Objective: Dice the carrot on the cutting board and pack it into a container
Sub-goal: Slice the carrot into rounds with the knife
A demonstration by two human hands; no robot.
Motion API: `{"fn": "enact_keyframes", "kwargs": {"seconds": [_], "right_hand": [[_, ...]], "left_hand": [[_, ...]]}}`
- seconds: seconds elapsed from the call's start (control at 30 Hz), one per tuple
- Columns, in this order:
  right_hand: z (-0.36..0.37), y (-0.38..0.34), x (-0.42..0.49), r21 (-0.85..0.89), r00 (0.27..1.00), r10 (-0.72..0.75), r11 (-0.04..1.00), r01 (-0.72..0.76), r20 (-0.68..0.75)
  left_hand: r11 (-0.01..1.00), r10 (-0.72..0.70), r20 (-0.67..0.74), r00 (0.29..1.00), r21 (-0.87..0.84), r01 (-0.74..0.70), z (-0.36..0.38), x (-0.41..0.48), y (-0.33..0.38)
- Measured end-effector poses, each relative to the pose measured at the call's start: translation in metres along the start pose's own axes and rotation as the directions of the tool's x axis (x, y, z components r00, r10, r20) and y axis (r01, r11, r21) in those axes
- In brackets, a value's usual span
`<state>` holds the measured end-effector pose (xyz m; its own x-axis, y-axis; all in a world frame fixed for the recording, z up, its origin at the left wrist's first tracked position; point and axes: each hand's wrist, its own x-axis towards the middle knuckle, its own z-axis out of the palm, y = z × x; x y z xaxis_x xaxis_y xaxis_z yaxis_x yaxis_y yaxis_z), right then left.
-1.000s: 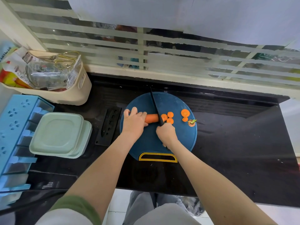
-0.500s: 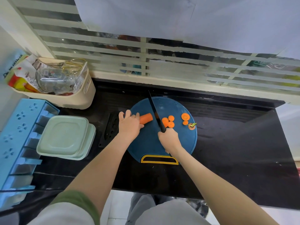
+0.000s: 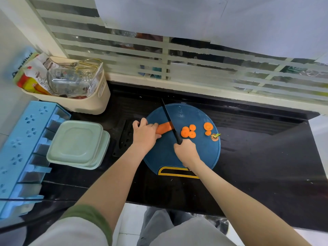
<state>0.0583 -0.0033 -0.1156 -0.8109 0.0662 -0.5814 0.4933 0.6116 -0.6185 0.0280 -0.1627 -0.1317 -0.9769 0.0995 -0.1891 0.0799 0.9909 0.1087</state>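
Carrot [image 3: 164,128], orange and peeled, lying crosswise on the left half of the round blue board [image 3: 186,114]; its right end is cut flat; left hand [image 3: 145,134] holds it down, fingers curled over its left part; right hand [image 3: 186,151] is clenched round the handle of the knife [image 3: 168,118], whose black blade runs from the board's far edge across the carrot's cut end. Slices [image 3: 188,131]: three touching rounds just right of the blade, two more further right, and the stem top [image 3: 215,137] near the right rim.

Compared with half a second earlier, the blade crosses the carrot's end instead of lying just past it; the number of slices is unchanged.

Surroundings: black counter [image 3: 266,148]; black sheath [image 3: 124,139] just left of the board; stacked green containers [image 3: 76,142] with lids beyond it; beige basket [image 3: 95,102] of packets behind them; blue rack [image 3: 26,139] at far left. The left hand hides the carrot's left end; the right hand hides the knife handle; the right wrist covers part of the board's yellow-edged grip.
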Motion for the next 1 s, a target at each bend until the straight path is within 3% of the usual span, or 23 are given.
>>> {"fn": "enact_keyframes", "kwargs": {"seconds": [0.43, 1.0], "right_hand": [[0.01, -0.002, 0.007, -0.077, 1.0, -0.023, 0.997, 0.021, -0.015], [0.022, -0.007, 0.029, -0.019, 0.994, 0.105, 0.994, -0.105, 0.015]], "left_hand": [[0.999, 0.02, 0.025, 0.999, -0.035, -0.019, -0.004, 0.005, -0.006], [0.998, 0.045, 0.008, 0.999, 0.039, -0.045, 0.0, -0.003, -0.003]]}}
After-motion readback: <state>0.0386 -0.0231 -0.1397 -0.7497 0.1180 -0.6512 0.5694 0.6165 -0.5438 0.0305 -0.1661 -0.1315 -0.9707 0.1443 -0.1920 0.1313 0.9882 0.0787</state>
